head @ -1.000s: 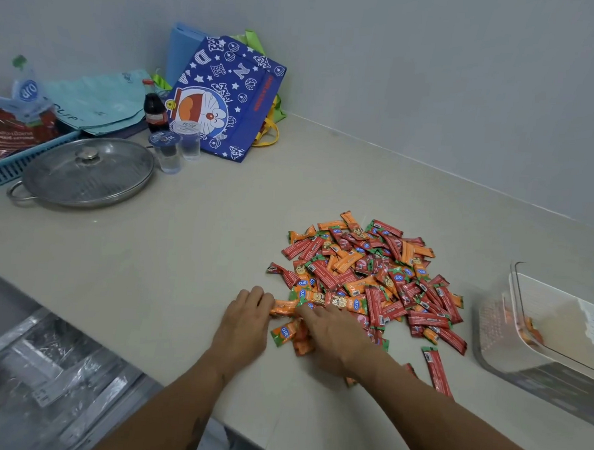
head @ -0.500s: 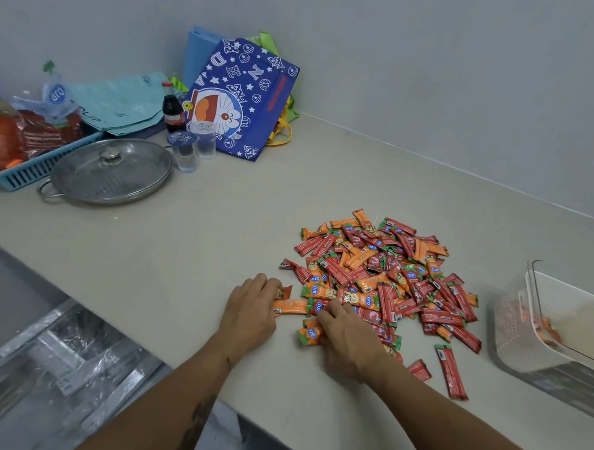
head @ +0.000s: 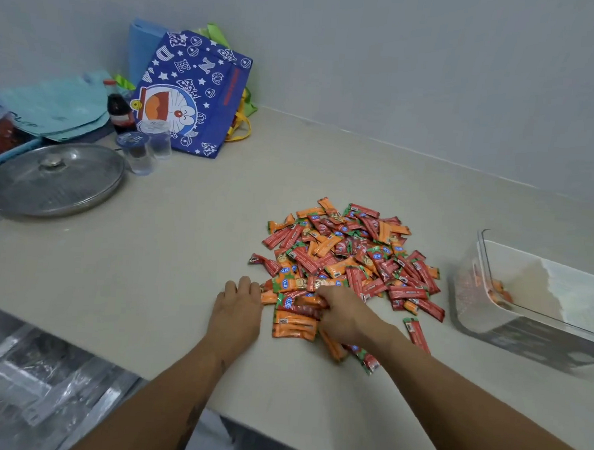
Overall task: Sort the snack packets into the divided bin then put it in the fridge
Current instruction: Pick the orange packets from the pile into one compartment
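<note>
Head view: snack packets [head: 347, 259] heaped on the surface [head: 189, 253], just beyond the fingers. Left hand [head: 236, 308] flat, released, edging a small orange stack [head: 294, 325]. Right hand [head: 343, 318] fingers curled onto that stack. Divided bin [head: 541, 302] well right of the fingers. Light, slick, crinkly foil; best pinched by the flat sides, several together.

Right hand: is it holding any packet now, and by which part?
The right hand has its fingers curled onto orange packets at the pile's near edge, on their right ends; whether they are lifted cannot be told.
</note>
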`<act>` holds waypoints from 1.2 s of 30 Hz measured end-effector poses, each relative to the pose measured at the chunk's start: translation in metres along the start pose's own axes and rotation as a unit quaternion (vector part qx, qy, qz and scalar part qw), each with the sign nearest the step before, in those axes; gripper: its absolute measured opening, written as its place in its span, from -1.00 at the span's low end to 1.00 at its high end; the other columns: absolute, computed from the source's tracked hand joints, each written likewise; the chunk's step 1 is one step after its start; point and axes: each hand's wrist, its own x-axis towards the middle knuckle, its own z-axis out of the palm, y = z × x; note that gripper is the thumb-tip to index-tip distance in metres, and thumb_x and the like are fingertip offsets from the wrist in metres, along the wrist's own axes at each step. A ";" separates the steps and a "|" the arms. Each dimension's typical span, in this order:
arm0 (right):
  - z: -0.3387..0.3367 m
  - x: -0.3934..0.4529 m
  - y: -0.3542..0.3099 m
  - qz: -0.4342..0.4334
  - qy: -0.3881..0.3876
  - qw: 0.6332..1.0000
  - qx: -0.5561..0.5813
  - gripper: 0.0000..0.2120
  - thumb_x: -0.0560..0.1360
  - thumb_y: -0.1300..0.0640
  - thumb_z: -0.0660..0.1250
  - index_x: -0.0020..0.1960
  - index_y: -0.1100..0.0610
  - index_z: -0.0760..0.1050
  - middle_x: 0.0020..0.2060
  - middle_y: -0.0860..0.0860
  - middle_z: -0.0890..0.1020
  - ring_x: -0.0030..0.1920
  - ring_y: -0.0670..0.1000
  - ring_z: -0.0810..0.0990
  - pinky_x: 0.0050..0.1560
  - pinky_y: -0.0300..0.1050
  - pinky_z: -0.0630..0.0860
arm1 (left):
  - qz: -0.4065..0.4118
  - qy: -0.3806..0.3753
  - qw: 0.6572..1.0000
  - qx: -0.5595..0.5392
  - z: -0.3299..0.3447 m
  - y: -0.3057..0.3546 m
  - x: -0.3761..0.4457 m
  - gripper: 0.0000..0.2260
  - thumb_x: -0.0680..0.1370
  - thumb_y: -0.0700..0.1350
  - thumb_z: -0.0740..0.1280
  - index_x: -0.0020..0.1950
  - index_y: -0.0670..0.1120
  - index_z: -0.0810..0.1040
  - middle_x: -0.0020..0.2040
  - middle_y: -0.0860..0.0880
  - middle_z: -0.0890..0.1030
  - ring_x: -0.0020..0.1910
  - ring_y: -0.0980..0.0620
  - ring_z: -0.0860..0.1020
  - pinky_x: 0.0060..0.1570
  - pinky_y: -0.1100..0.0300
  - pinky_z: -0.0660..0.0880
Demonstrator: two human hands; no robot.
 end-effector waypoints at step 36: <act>0.003 -0.016 0.037 -0.030 0.158 0.986 -0.038 -0.88 0.46 0.12 0.28 -0.07 0.00 0.34 -0.18 -0.04 0.54 -0.19 0.08 0.50 -0.29 -0.03 0.38 | 0.188 0.089 0.968 -0.140 0.001 0.032 0.043 -0.79 0.44 -0.15 0.36 0.07 -0.09 0.61 0.09 -0.04 0.59 0.06 -0.09 0.54 -0.01 0.05 0.48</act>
